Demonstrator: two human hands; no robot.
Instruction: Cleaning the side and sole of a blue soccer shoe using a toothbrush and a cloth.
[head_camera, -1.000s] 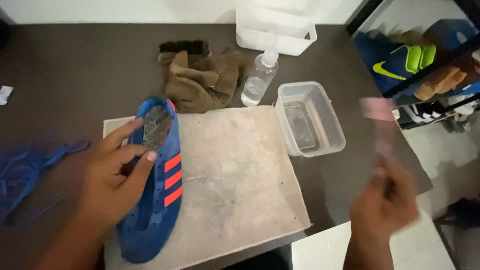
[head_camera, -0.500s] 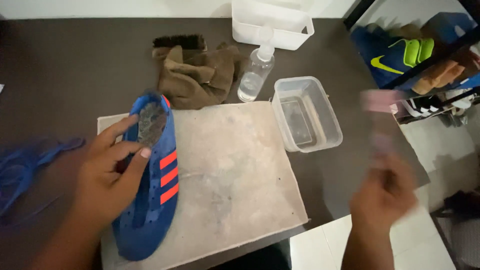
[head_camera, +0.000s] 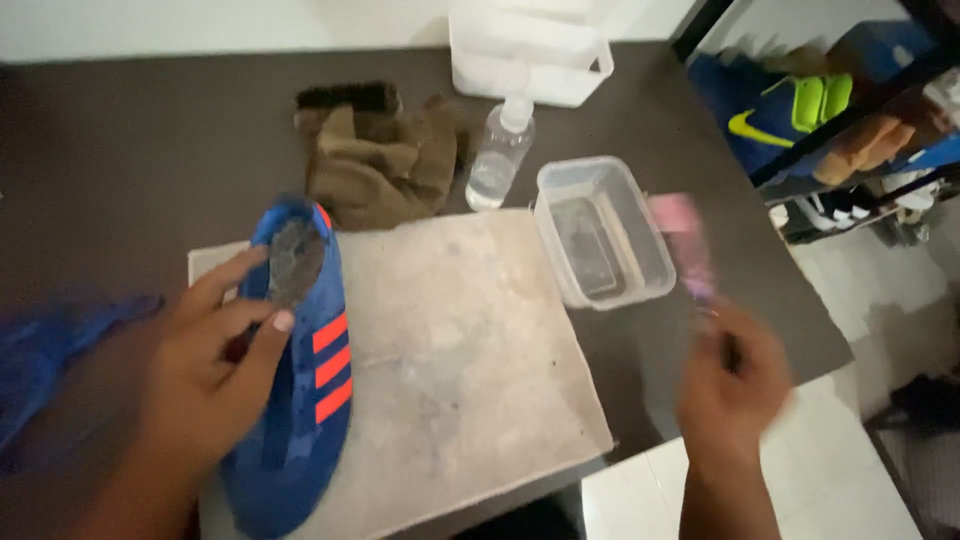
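— Blue football boot with three orange side stripes (head_camera: 300, 380): where does it lie, and which way does it run?

— It lies on its side along the left edge of a pale, stained cloth mat (head_camera: 450, 360) on the dark brown table (head_camera: 130, 170). Its long axis runs roughly away from the person, tilted a little to the right at the far end. The opening, with a grey insole showing, is at the far end; the other end points back toward the person.

— How does the left hand (head_camera: 215, 375) hold it?

— The left hand lies over the boot's middle, fingers spread and curled around the collar, thumb pressed to the upper just beside the stripes. It grips the boot loosely rather than in a fist.

— And the right hand (head_camera: 730, 380)?

— It is well apart from that grip, off to the right beyond the mat's edge, closed around the handle of a small pink-headed brush (head_camera: 685, 240), which is blurred. The brush head sits just beside a clear plastic tub (head_camera: 600, 235).

— What lies past the boot's far end?

— A crumpled brown cloth (head_camera: 375, 165), then a clear spray bottle (head_camera: 497, 155). Blue laces (head_camera: 50, 350) lie left of the left hand.
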